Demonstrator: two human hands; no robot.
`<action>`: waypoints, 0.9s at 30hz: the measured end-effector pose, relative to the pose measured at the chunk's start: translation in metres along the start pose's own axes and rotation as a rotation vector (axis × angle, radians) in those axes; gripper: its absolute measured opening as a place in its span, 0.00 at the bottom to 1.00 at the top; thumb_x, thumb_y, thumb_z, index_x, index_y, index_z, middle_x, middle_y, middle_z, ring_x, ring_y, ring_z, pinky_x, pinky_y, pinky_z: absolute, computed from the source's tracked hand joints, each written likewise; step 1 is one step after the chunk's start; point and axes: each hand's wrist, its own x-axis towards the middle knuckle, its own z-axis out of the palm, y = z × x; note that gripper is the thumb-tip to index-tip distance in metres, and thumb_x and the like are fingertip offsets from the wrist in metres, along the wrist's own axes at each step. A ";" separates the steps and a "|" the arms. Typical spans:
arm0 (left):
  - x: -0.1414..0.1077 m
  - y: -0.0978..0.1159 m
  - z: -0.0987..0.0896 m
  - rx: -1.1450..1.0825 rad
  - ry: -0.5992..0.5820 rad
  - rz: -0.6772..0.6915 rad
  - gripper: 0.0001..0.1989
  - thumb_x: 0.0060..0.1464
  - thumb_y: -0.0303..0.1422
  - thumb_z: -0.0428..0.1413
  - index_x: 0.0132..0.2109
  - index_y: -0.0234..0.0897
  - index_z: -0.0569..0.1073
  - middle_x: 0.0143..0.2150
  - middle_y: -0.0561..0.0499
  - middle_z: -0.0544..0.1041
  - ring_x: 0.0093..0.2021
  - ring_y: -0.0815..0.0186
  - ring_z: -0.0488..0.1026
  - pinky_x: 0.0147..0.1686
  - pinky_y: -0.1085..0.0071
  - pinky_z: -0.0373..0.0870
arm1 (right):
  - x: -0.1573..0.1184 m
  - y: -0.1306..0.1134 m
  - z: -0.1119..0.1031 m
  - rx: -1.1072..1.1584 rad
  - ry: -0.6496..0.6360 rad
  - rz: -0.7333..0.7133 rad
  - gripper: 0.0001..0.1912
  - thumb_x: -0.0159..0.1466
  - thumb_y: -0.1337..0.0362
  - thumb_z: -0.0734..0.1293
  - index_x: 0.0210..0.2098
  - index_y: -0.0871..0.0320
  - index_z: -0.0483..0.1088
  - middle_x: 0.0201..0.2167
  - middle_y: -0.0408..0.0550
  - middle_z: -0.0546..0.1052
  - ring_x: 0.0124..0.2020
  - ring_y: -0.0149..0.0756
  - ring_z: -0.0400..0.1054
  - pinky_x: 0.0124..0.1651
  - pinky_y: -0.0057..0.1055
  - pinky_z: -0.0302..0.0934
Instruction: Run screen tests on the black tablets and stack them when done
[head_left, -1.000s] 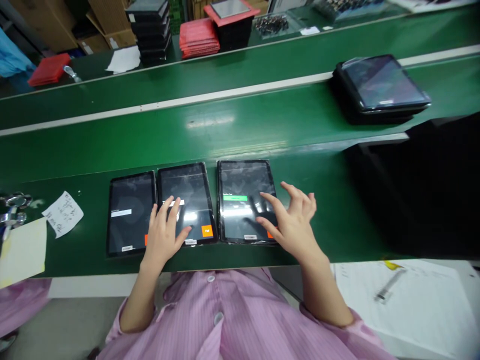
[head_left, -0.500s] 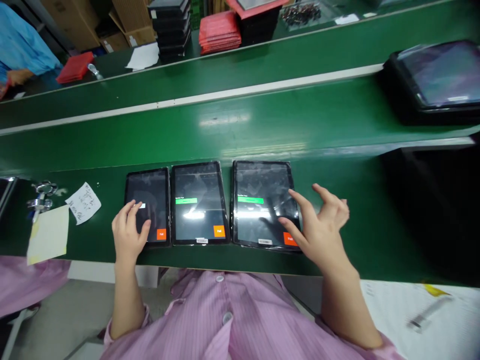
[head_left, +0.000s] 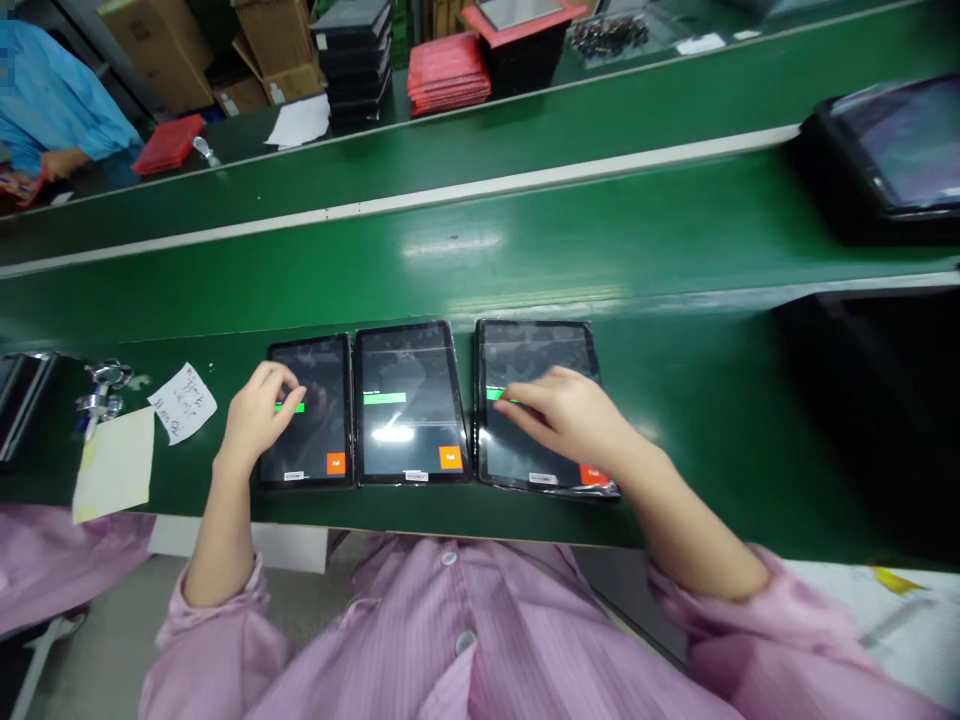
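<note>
Three black tablets lie in a row on the green bench: the left tablet [head_left: 315, 435], the middle tablet [head_left: 412, 370] and the right tablet [head_left: 536, 345]. Each screen is lit, with a green bar and an orange or red box low down. My left hand [head_left: 259, 408] hovers over the left tablet's green bar, fingers bent and thumb a little apart, holding nothing. Over the right tablet, my right hand [head_left: 577, 415] has its fingers drawn together at the green bar and partly covers it; nothing shows in them. Whether either hand touches glass I cannot tell.
Left of the tablets lie a handwritten note [head_left: 182, 403], a yellowish paper [head_left: 114, 465] and a metal clamp-like object [head_left: 101, 400]. A stacked device [head_left: 900, 150] and a dark box [head_left: 870, 400] stand at right. Across the bench is a person in a blue sleeve [head_left: 64, 95].
My right hand has moved left across the right tablet, its spread fingers now drawn together. My left hand has shifted and curled its fingers; a green bar now shows on the left tablet.
</note>
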 end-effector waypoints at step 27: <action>0.033 -0.003 0.009 0.201 -0.065 0.288 0.17 0.64 0.45 0.48 0.47 0.38 0.73 0.46 0.40 0.78 0.50 0.48 0.75 0.58 0.46 0.59 | 0.027 0.058 0.003 -0.130 0.067 0.089 0.30 0.71 0.47 0.58 0.62 0.61 0.67 0.59 0.64 0.76 0.60 0.63 0.62 0.64 0.68 0.38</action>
